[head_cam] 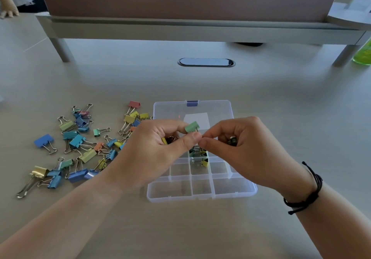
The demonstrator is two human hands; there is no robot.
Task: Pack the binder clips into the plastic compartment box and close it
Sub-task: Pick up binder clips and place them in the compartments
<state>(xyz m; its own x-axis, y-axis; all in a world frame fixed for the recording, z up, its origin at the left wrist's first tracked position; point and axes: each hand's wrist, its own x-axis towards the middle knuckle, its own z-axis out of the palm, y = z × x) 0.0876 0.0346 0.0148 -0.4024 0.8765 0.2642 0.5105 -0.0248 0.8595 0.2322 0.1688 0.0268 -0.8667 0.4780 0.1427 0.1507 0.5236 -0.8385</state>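
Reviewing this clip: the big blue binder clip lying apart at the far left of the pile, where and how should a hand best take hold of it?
Probably by the wire handles. The big blue binder clip lies flat on the table, apart from the pile, its two wire loops pointing toward the person. A thumb and finger coming from above on the near side could pinch those loops, which look easier to grip than the wide, sloped blue body.

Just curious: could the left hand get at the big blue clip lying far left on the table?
Probably yes. The blue clip lies apart with bare table around it, but the left hand is pinching a green clip now.
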